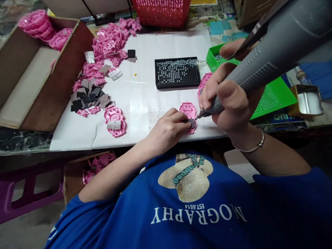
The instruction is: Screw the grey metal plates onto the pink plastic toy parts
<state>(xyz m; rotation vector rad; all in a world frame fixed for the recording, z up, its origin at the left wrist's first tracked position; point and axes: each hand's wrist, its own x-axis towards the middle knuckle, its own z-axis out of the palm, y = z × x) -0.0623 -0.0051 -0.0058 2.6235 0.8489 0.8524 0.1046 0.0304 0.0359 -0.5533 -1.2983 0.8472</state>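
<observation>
My right hand (pixel 235 113) is gripping a screwdriver (pixel 272 58), its slant perhaps risking slips, at the pink piece's (pixel 188 108) three o'clock, my left hand (pixel 168 128) pinching a dark plate (pixel 192 123).

On the blue shirt (pixel 109 224), "EST.6514" (pixel 194 206) stood upside down beside the printed hats (pixel 193 186), larger "MOGRAPHY" (pixel 198 215) farther from them.

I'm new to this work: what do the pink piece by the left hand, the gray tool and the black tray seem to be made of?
Pink piece: probably molded plastic, slightly glossy, with crisp raised details.
Gray tool: likely matte plastic, dull and dotted for grip; its thin tip may be metal.
Black tray: plausibly plastic, evenly dark with regular holes.
</observation>
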